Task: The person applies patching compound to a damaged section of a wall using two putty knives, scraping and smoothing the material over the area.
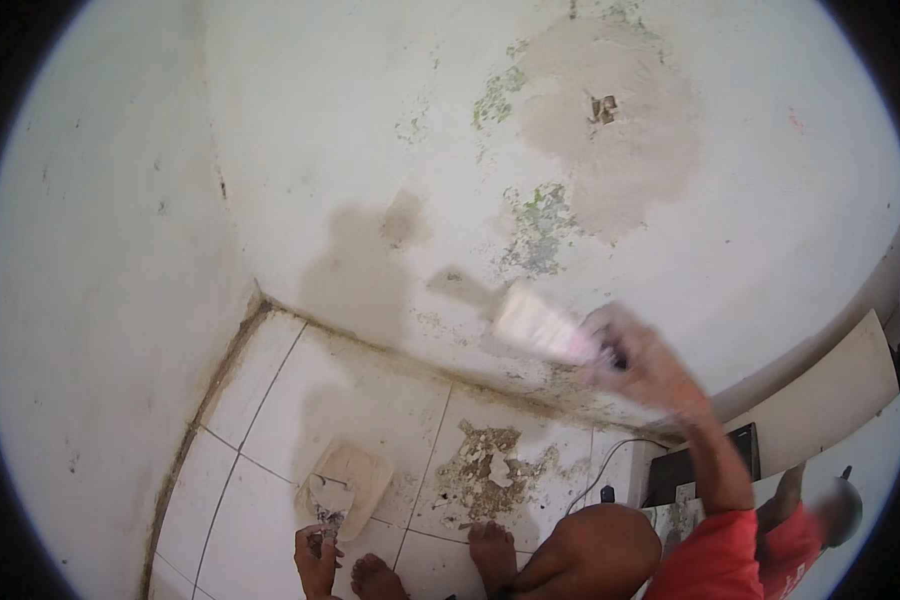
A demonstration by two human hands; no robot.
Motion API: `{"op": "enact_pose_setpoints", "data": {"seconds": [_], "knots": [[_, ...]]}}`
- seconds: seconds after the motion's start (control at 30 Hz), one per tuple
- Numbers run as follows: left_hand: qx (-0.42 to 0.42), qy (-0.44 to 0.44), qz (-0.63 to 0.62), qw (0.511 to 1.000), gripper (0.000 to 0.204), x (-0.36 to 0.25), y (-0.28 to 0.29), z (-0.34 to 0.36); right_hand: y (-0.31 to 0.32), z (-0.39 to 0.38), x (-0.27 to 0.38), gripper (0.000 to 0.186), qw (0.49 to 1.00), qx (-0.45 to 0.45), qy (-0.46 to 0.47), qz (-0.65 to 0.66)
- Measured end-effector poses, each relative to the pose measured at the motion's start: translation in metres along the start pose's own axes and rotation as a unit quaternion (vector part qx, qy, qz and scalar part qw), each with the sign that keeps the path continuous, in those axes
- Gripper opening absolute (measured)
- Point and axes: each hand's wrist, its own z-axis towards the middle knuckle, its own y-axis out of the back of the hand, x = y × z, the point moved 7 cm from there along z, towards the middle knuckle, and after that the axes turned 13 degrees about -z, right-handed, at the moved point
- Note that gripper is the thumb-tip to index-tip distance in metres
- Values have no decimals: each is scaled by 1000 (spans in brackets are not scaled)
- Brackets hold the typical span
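Off-white broad scraper (537, 325) (motion-blurred) before the stained wall (420, 100), contact unclear | right hand (635, 360) closed round its handle end | left hand (317, 560) pinching smaller scraper (331, 497) over beige tray (375, 465) | judged light, stiff, slippery where smeared; hold by handles.

Head-worn fisheye camera, facing wall (350, 110), tilted down onto tiled floor (255, 520); right hand (640, 362) near, left hand (316, 562) farther off
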Motion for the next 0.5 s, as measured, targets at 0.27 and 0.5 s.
{"op": "enact_pose_setpoints", "data": {"seconds": [0.27, 0.5], "knots": [[19, -7, -2, 1000, 28, 9, 9, 13, 168, 21, 17, 31, 976, -145, -29, -161], [37, -34, 1, 999, 27, 10, 9, 14, 216, 57, 29, 31, 948, -165, -21, -272]]}}
